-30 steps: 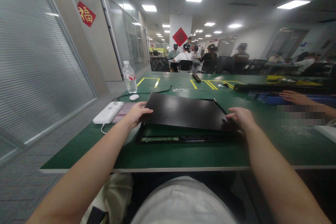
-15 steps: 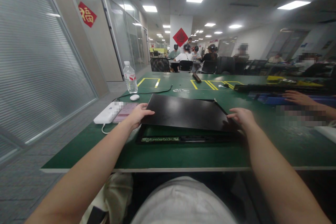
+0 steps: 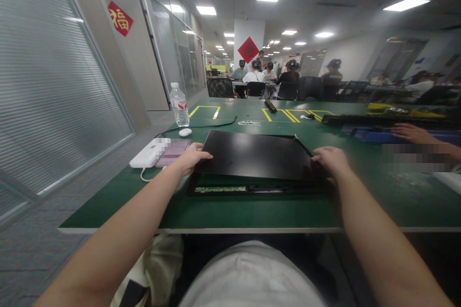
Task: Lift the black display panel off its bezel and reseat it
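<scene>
A flat black panel [image 3: 254,154] lies tilted over a black frame [image 3: 252,189] on the green table [image 3: 252,211]; a strip of green circuit board shows along the frame's near edge. My left hand [image 3: 190,157] grips the panel's left edge, thumb on top. At the panel's right near corner my right hand [image 3: 329,159] holds it with fingers curled over the edge. The panel's near edge sits slightly raised above the frame.
A white power bank [image 3: 146,157] and a phone [image 3: 172,152] lie left of the panel, with a white mouse [image 3: 185,132] and a water bottle [image 3: 179,104] behind. Another person's hand [image 3: 410,133] rests at the right by blue trays. Several people sit at far tables.
The panel's near edge has come down a little closer to the frame. Both hands stay on its edges. The view has shifted slightly.
</scene>
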